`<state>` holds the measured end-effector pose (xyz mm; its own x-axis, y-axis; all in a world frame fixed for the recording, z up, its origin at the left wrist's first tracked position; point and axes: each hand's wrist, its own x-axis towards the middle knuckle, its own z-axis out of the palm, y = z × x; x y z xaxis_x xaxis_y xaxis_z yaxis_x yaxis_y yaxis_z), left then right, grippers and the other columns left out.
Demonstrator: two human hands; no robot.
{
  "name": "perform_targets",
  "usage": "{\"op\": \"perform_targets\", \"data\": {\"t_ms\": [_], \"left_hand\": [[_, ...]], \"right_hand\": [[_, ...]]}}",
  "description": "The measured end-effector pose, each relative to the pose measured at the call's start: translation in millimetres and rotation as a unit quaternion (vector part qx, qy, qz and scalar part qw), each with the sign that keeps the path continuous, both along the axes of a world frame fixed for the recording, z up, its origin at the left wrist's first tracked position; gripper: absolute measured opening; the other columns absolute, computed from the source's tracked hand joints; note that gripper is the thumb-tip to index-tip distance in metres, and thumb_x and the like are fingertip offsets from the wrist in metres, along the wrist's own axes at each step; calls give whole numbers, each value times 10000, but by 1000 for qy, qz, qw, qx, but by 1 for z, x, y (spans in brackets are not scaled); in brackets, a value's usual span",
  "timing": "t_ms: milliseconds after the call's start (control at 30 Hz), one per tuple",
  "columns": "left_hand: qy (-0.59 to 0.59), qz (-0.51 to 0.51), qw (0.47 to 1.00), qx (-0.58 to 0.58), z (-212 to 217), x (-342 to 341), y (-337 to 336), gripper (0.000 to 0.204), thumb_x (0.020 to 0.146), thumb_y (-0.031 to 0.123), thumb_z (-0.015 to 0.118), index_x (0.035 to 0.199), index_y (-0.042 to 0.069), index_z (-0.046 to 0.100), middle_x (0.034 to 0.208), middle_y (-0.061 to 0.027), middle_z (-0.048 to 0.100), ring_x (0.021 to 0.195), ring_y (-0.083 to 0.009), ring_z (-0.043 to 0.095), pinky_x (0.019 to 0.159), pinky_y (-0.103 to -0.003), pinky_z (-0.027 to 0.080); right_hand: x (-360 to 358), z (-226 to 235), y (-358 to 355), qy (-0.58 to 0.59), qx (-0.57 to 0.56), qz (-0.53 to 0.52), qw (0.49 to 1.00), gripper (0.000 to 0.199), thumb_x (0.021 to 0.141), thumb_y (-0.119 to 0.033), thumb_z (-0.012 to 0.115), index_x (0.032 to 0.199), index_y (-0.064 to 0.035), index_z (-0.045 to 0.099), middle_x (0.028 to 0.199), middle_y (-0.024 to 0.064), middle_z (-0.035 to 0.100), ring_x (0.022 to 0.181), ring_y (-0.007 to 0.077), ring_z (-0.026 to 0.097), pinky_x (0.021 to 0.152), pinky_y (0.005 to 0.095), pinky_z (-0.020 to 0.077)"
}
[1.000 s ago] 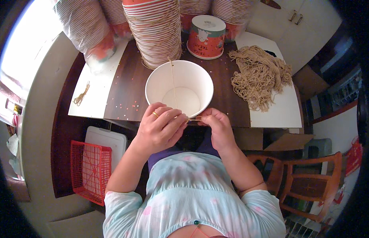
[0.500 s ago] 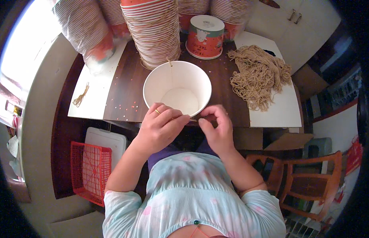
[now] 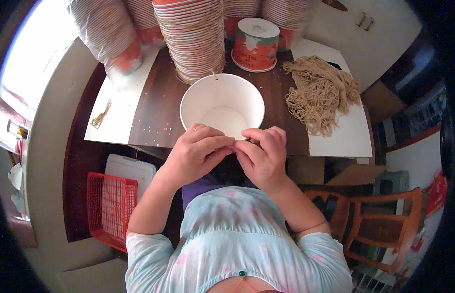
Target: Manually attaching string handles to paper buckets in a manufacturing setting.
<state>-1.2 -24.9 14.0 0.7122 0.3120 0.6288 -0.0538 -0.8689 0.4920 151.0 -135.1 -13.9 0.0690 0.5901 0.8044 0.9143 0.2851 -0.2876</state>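
A white-lined paper bucket (image 3: 198, 100) stands at the table's near edge, its open mouth toward me. A thin tan cord (image 3: 216, 81) passes over its far rim and hangs down the inside wall. My left hand (image 3: 198, 149) is closed at the bucket's near rim, thumb and fingers pinched together. Right beside it, my right hand (image 3: 263, 155) pinches too, its fingertips meeting the left ones. Whatever small thing lies between the right fingertips is hidden by the fingers.
A tall stack of buckets (image 3: 191, 44) rises behind, with bagged stacks (image 3: 103, 34) around it. One red printed bucket (image 3: 255, 49) sits upside down. Tan cords lie heaped (image 3: 320, 93) at the right, and a small cord bundle (image 3: 101, 115) at the left. Below left is a red basket (image 3: 110, 207).
My right hand has moved left and closed its fingertips against the left hand's at the near rim. The left hand and bucket stay nearly in place.
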Motion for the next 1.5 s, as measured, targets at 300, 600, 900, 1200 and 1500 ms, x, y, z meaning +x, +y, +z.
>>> {"op": "perform_targets", "data": {"t_ms": [300,600,900,1200,1500], "left_hand": [[6,-1,1000,11,6,-4,2,200,646,14,740,827,81,686,779,-24,628,696,-183,586,703,-315,444],[21,14,999,40,12,-11,8,204,642,11,734,825,87,685,752,-14,614,699,-182,591,710,-322,433],[36,20,998,45,13,-15,8,215,654,25,741,855,80,685,753,-21,609,729,-185,585,744,-332,434],[35,23,997,58,9,-17,9,160,680,20,714,810,73,639,784,-30,619,740,-204,586,768,-345,430],[41,80,996,22,26,-14,-13,102,764,27,658,852,54,613,792,-61,624,769,-251,612,740,-349,455]], "right_hand": [[0,6,-2,31,-17,18,999,230,655,-88,738,858,-129,638,956,7,571,739,171,554,783,377,393],[0,5,-1,49,-9,10,999,226,631,-60,739,828,-115,642,930,23,591,777,200,578,770,379,427],[-1,6,-1,65,-9,7,998,202,650,-59,743,814,-110,639,894,27,605,776,214,587,763,379,433],[0,5,-1,72,-7,2,997,171,692,-41,718,822,-89,618,877,37,622,776,228,594,746,369,441],[-2,13,-3,90,-39,-2,995,246,700,-76,723,920,-84,614,994,55,636,860,243,604,785,368,430]]}}
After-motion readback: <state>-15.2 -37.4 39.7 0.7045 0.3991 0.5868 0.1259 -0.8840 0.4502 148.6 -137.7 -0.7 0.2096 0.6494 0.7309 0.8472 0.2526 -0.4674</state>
